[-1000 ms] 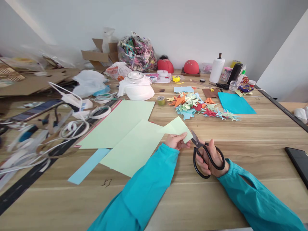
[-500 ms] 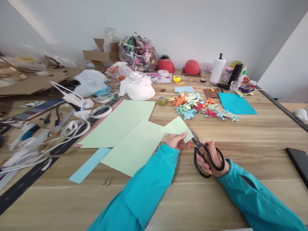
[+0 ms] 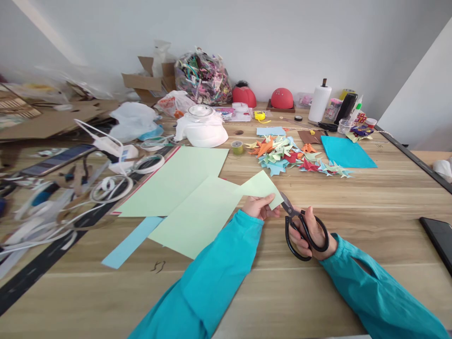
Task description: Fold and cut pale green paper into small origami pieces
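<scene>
My left hand [image 3: 259, 206] pinches a small pale green piece of paper [image 3: 259, 183] between thumb and fingers. In my right hand [image 3: 312, 233] is a pair of scissors [image 3: 290, 211] with black loop handles, my fingers through the loops. The blade tips meet the right edge of the small paper; whether they are cutting into it is too fine to tell. Left of my hands lies a larger pale green sheet [image 3: 205, 214], partly over another green sheet [image 3: 176, 174] with a red edge. A light blue paper strip [image 3: 130, 242] sticks out beneath them.
Beyond my hands lies a pile of folded paper stars or cranes [image 3: 282, 153], beside a turquoise sheet [image 3: 348, 151]. White cables [image 3: 109, 188] and tools clutter the left. A phone [image 3: 438, 240] rests at the right. Bags, boxes and bottles line the wall.
</scene>
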Tool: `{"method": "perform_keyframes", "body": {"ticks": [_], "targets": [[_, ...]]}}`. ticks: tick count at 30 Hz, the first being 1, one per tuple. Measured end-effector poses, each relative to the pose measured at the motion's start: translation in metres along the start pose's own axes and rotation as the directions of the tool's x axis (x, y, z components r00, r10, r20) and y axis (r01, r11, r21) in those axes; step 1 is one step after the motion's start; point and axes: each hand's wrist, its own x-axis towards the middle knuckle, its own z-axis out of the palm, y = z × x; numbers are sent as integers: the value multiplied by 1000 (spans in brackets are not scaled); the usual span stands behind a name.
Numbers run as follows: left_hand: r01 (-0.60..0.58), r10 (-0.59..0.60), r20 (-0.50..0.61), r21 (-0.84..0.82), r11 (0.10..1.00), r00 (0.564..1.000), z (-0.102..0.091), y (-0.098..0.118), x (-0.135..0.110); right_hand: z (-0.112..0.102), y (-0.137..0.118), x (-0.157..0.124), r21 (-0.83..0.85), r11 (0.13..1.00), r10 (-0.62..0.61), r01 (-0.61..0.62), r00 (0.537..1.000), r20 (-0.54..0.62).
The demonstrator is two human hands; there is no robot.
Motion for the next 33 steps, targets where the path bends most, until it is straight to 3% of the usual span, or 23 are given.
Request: {"method": "perform_keyframes", "body": {"ticks": [10,17,22,28,33], "targets": [[-8,8,-5,10,1000,1000,-1,-1,0,-1,-1,1,6,1000,11,-11,999,36],[9,-17,-100,-81,997,995,-3,0,5,-1,-1,0,-23,998,61,-59,994,86],[-38,8,-249,-112,993,968,-4,0,9,1,2,-2,-29,999,19,-18,1000,17],[-53,17,-244,-141,989,970,-6,-2,11,-5,7,-6,-148,984,-96,97,995,10],[-69,23,-254,-172,983,967,-6,-1,10,-2,7,-7,-146,984,-96,100,995,32]]}}
